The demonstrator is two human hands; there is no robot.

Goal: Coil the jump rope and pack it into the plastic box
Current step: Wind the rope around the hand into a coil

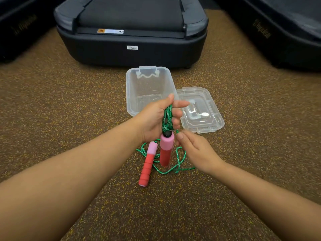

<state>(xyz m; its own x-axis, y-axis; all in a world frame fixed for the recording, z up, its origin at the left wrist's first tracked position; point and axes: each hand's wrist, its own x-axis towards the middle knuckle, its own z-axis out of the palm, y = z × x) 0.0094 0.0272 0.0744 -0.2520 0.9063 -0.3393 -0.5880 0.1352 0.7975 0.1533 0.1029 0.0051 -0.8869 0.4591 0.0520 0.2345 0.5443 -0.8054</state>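
My left hand [156, 117] is closed around several loops of the green-and-white jump rope [167, 119], held above the floor. One pink-and-red handle [165, 150] hangs straight down from that bundle. The second handle [147, 165] lies on the floor just to its left. Loose rope [178, 162] trails on the floor beneath. My right hand [194, 150] pinches a strand of rope at its fingertips beside the hanging handle. The clear plastic box [133, 94] stands open on the floor behind my left hand.
The box's clear lid [203, 110] lies on the floor to the right of the box. A dark treadmill end [132, 49] sits right behind the box. Two more dark machines [286, 40] flank it at left and right. The floor is brown speckled rubber.
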